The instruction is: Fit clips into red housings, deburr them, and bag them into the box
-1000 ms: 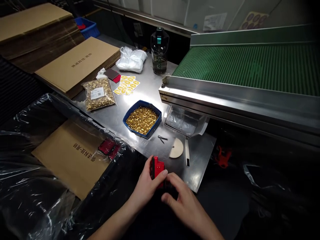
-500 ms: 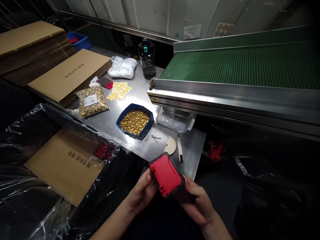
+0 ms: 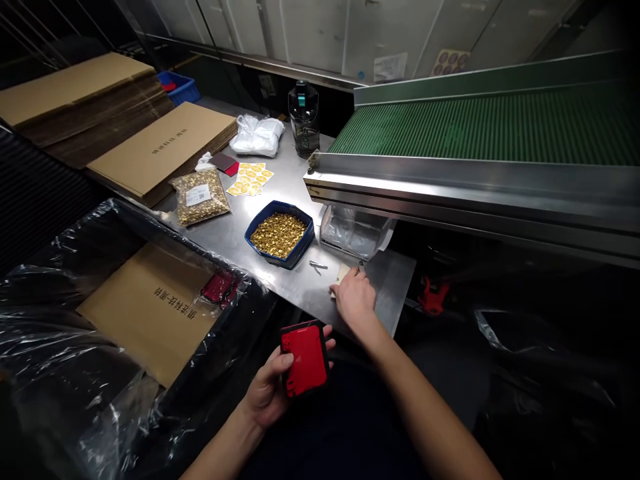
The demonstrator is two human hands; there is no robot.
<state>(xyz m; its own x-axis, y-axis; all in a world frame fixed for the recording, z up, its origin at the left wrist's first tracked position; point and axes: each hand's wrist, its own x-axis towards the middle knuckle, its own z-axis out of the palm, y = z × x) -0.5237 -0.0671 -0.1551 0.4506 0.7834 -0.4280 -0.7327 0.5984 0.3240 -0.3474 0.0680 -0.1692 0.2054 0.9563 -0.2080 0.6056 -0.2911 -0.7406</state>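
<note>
My left hand [image 3: 267,393] grips a flat red case with a black rim [image 3: 303,359], held face up below the table's front edge. My right hand [image 3: 355,297] has its fingers curled down on the steel table [image 3: 280,280], over the small pale disc [image 3: 342,273] and the thin white-handled tool there; what it grips, if anything, is hidden. Just beyond it lie small metal tweezers [image 3: 317,267] and a blue tray of small gold parts [image 3: 279,235].
A sealed bag of gold parts [image 3: 200,196], yellow sticker sheets [image 3: 250,179], a white plastic bundle [image 3: 257,135] and a dark bottle [image 3: 303,119] sit further back. A green conveyor [image 3: 480,127] runs on the right. A plastic-lined box [image 3: 100,300] with cardboard and red cases stands at left.
My right hand let go of the red case and reached forward onto the table by the pale disc. My left hand now holds the case alone, lower and flatter.
</note>
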